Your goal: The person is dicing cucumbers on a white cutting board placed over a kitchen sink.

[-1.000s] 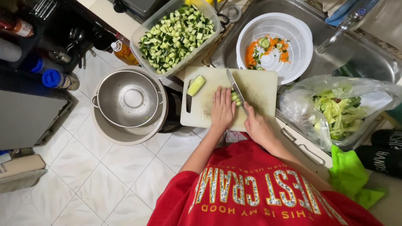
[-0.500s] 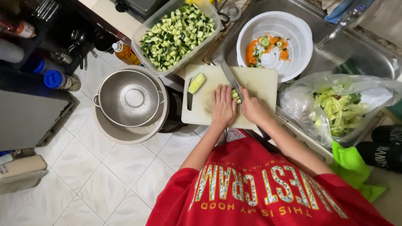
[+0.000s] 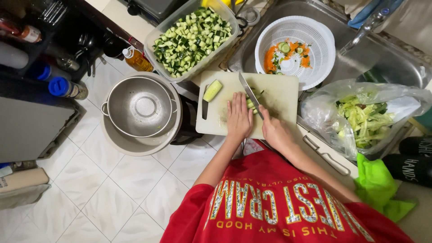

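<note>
Since half a sec ago our right hand [image 3: 275, 131] has slid back along the cutting board [image 3: 283, 96] and the knife [image 3: 250, 95] blade now tilts further w/ its tip up toward the board's far edge; our left hand [image 3: 238, 118] has barely shifted. Left hand lies flat near the board's near edge, fingers together and stretched out, fingertips pressing the cucumber pieces [image 3: 250, 102] at mid-board. Right hand's fingers are curled tight round the knife handle, blade resting against the cucumber just beside the left fingertips. A cucumber half [image 3: 212, 90] lies apart near the board's left edge, next to a dark narrow thing we can't make out. Beyond the board's far left corner sits a clear tub [image 3: 194, 36] full of chopped cucumber. Beyond the far right corner, a white colander [image 3: 310, 36] in the sink [image 3: 396, 67] holds orange scraps & a few slices. Right of the board, a clear plastic bag [image 3: 324, 117] w/ green peelings. Left of the board, lower down, a metal strainer [image 3: 141, 105] sits inside a bigger bowl [image 3: 135, 146] above the tiled floor [image 3: 112, 198].
</note>
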